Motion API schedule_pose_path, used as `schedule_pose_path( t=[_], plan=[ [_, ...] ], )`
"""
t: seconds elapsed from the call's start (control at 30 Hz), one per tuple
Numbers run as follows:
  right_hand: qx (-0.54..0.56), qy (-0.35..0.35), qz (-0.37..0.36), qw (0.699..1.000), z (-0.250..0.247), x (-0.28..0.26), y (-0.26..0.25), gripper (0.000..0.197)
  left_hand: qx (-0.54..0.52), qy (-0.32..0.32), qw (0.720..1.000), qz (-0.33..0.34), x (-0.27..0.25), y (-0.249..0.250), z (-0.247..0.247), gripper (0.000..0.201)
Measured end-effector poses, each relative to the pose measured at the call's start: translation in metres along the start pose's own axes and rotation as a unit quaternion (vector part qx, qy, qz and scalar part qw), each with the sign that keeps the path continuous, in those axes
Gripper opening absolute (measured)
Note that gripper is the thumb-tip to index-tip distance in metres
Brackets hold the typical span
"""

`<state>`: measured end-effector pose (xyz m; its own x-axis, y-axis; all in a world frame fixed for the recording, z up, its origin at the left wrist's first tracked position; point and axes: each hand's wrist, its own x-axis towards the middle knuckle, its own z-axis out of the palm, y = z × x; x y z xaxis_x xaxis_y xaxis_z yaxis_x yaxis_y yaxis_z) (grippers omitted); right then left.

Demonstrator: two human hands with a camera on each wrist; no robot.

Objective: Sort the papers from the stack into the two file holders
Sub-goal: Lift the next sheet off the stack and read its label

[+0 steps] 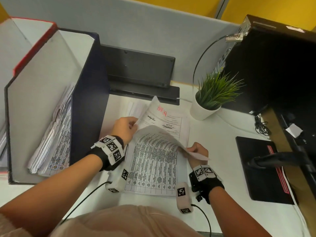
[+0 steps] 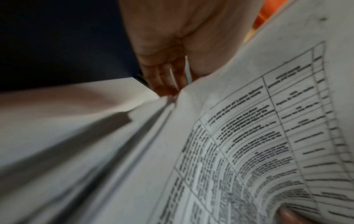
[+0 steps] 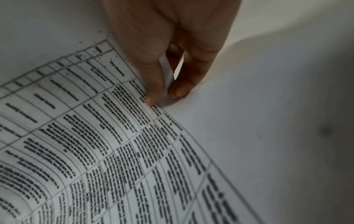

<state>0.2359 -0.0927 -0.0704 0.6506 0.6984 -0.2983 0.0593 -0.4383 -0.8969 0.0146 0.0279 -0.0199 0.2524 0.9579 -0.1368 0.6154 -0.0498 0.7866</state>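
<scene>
The paper stack (image 1: 183,132) lies mid-desk. Its top sheet, a printed table (image 1: 153,161) (image 2: 249,136) (image 3: 95,144), bows upward. My right hand (image 1: 189,149) (image 3: 162,97) pinches that sheet's right edge between thumb and forefinger. My left hand (image 1: 135,123) (image 2: 170,89) grips the far left edges of the sheets beneath, beside a page with red scribbles (image 1: 164,115). To the left stands a dark blue file holder (image 1: 89,93) with papers (image 1: 56,134) inside. A red-edged file holder (image 1: 34,47) stands behind it.
A potted green plant (image 1: 205,110) stands right of the stack. A black keyboard (image 1: 140,69) leans on the grey partition behind. A black computer tower (image 1: 273,65) and a black pad (image 1: 259,168) fill the right side. Cables run from my wrists.
</scene>
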Motion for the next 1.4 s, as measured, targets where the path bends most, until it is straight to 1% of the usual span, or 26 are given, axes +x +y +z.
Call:
schedule_pose_path(
  t=[0.03,0.07,0.13,0.2,0.23,0.33,0.37,0.43,0.47,0.5,0.53,0.6,0.67,0.7,0.77,0.8,0.83,0.87,0.93,1.0,1.13,1.23,1.3,1.4],
  plan=[
    [0.0,0.008,-0.013,1.0,0.0,-0.001,0.001,0.027,-0.035,0.006,0.999,0.015,-0.003,0.001,0.001,0.024],
    [0.011,0.016,-0.012,1.0,0.002,-0.003,0.0,0.028,-0.063,0.008,0.998,0.022,-0.005,0.001,0.002,0.02],
    [0.02,0.022,-0.012,0.999,0.003,-0.003,-0.002,0.052,-0.121,0.015,0.993,0.012,-0.008,0.0,0.004,0.02],
    [0.035,0.02,-0.033,0.999,0.003,-0.002,-0.005,0.063,-0.169,0.022,0.985,-0.018,-0.009,-0.003,0.004,0.027],
    [0.044,0.009,-0.043,0.998,0.003,-0.002,-0.007,0.063,-0.187,0.022,0.982,-0.035,-0.01,-0.003,0.003,0.029],
    [0.025,-0.045,-0.077,0.996,0.004,0.002,-0.009,0.049,-0.226,0.001,0.971,-0.08,-0.009,-0.003,0.0,0.033],
    [0.02,-0.052,-0.063,0.996,0.003,0.003,-0.008,0.044,-0.231,-0.006,0.969,-0.09,-0.008,-0.003,0.0,0.033],
    [-0.011,-0.04,-0.018,0.999,0.003,0.003,-0.006,0.029,-0.23,-0.018,0.967,-0.104,-0.006,-0.001,-0.002,0.034],
    [-0.021,-0.043,-0.009,0.999,0.003,0.003,-0.004,0.022,-0.23,-0.022,0.967,-0.107,-0.005,-0.001,-0.003,0.035],
    [-0.01,-0.05,-0.012,0.999,0.003,0.003,-0.001,0.019,-0.235,-0.026,0.966,-0.108,-0.003,0.0,-0.004,0.036],
    [0.012,-0.051,-0.02,0.998,0.004,0.003,0.001,0.023,-0.247,-0.029,0.962,-0.11,-0.002,0.001,-0.004,0.037],
    [0.042,-0.048,0.005,0.998,0.002,0.004,0.004,0.03,-0.26,-0.035,0.957,-0.125,0.001,0.0,-0.005,0.035],
    [0.065,-0.054,0.058,0.995,0.0,0.002,0.003,0.034,-0.228,-0.027,0.961,-0.156,0.008,-0.003,-0.005,0.031],
    [0.096,-0.059,0.077,0.991,-0.001,0.001,0.001,0.037,-0.202,-0.02,0.964,-0.173,0.012,-0.005,-0.005,0.027],
    [0.198,-0.055,0.107,0.973,-0.001,0.001,0.0,0.052,-0.119,-0.012,0.974,-0.19,0.018,-0.007,-0.004,0.015],
    [0.233,-0.044,0.113,0.965,0.001,0.002,0.0,0.055,-0.07,-0.019,0.978,-0.194,0.02,-0.008,-0.005,0.01],
    [0.247,-0.028,0.117,0.961,0.002,0.002,0.0,0.056,-0.023,-0.032,0.98,-0.196,0.022,-0.008,-0.006,0.011],
    [0.258,-0.014,0.12,0.959,0.004,0.001,-0.001,0.056,0.014,-0.046,0.979,-0.196,0.024,-0.009,-0.007,0.018],
    [0.276,-0.011,0.11,0.955,0.005,0.0,0.0,0.057,0.068,-0.065,0.978,-0.184,0.026,-0.007,-0.008,0.029],
    [0.275,-0.013,0.108,0.955,0.006,-0.002,-0.001,0.058,0.11,-0.068,0.978,-0.165,0.026,-0.002,-0.007,0.032],
    [0.274,-0.01,0.093,0.957,0.008,-0.001,0.003,0.058,0.125,-0.053,0.979,-0.149,0.026,-0.001,0.002,0.028],
    [0.216,-0.009,0.061,0.975,0.007,0.0,0.007,0.056,0.121,-0.049,0.983,-0.127,0.026,-0.006,0.004,0.021],
    [0.179,-0.01,0.034,0.983,0.006,0.0,0.007,0.049,0.114,-0.048,0.986,-0.115,0.025,-0.01,0.004,0.023],
    [0.171,-0.008,0.016,0.985,0.006,-0.003,0.003,0.043,0.109,-0.05,0.988,-0.101,0.025,-0.014,0.004,0.026]
  ],
)
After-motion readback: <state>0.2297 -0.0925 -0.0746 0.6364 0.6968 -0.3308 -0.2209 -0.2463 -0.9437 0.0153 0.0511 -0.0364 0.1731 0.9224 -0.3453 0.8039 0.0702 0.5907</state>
